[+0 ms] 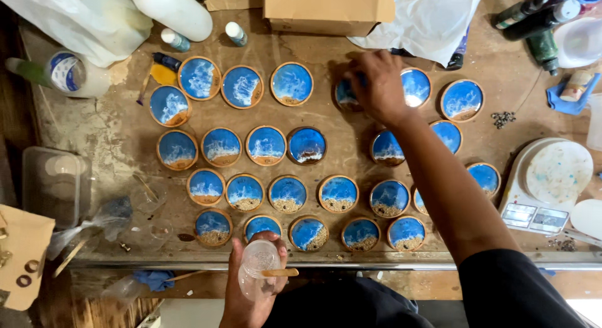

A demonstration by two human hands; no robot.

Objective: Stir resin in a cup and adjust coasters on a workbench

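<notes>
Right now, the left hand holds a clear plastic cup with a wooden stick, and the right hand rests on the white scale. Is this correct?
Not quite. The head view shows the right hand on a blue round coaster in the top row, not on the scale. The left hand does hold the clear cup with the wooden stick.

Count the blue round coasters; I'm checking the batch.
25 coasters: seven in the top row, six in the second, seven in the third, five nearest. The right hand and arm partly cover two and may hide others.

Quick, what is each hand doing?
Left hand: closed around a clear plastic cup and wooden stick.
Right hand: touching a blue round coaster.
</notes>
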